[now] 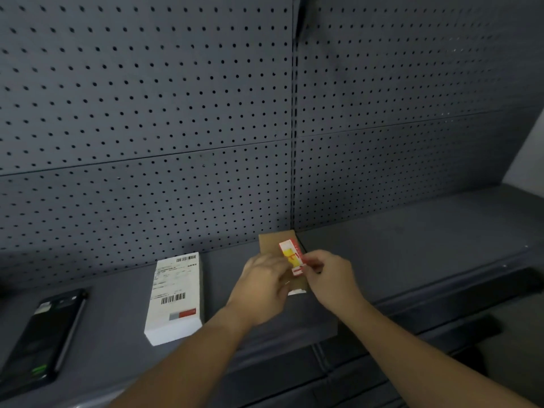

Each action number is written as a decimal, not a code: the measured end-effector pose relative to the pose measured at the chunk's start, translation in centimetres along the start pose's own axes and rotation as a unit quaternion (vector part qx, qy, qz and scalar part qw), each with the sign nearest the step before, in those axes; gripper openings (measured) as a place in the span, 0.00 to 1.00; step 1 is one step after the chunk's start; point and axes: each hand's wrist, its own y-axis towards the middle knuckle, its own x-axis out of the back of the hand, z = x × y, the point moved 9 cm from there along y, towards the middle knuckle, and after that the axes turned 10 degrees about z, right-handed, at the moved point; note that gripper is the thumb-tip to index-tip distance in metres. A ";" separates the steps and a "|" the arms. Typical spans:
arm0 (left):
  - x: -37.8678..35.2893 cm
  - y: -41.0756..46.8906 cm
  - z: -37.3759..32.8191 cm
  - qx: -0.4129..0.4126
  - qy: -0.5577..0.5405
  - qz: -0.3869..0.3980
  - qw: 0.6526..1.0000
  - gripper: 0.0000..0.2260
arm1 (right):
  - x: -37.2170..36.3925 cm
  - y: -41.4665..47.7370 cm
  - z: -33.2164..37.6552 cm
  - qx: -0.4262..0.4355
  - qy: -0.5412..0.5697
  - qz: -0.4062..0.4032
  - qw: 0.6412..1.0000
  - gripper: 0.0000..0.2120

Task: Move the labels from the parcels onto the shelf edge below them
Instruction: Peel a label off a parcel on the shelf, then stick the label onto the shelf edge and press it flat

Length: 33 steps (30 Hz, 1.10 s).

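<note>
In the head view, a small brown cardboard parcel (pixel 272 242) is lying on the dark grey shelf against the perforated back panel (pixel 147 113), with its long axis running away from the person. A narrow red, yellow and white label (pixel 290 255) is sitting along the parcel's right side, lengthwise in the same direction. The right hand (pixel 331 279) is reaching in from the right, and its fingers (pixel 312 264) are pinching the label at its near right edge. The left hand (pixel 262 287) is covering the near left part of the parcel. Motion blur is hiding whether it is gripping the parcel or pressing it flat. The right hand is the one on the label, so the peel probably needs to run along the label's length while the left hand steadies the parcel. The shelf edge (pixel 426 304) is lying nearer the person and lower than the parcel, so the label would be travelling down and towards the body. A white box with a barcoded shipping label (pixel 173 298) and a black phone (pixel 44 334) are resting further left.
</note>
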 end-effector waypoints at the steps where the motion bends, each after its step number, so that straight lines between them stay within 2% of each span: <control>1: 0.0 -0.1 -0.2 0.003 0.005 0.000 1.000 0.16 | 0.3 0.0 -0.2 -0.004 0.010 -0.005 1.000 0.07; 5: 1.1 -1.1 -1.1 0.018 -0.002 -0.033 0.999 0.13 | 1.6 -0.3 -0.7 -0.017 0.033 -0.023 0.999 0.08; 13: 1.1 -7.6 -1.2 0.112 0.001 -0.099 0.989 0.09 | 2.4 -2.7 -1.9 -0.033 0.108 0.012 0.994 0.06; 23: -4.2 -13.6 -1.9 0.166 0.019 -0.051 0.985 0.12 | -1.1 -6.9 -3.1 -0.010 0.040 0.095 0.995 0.07; 33: -5.4 -12.8 -2.9 0.164 0.099 -0.130 0.973 0.14 | -1.5 -7.9 -4.5 -0.025 -0.002 0.108 0.994 0.07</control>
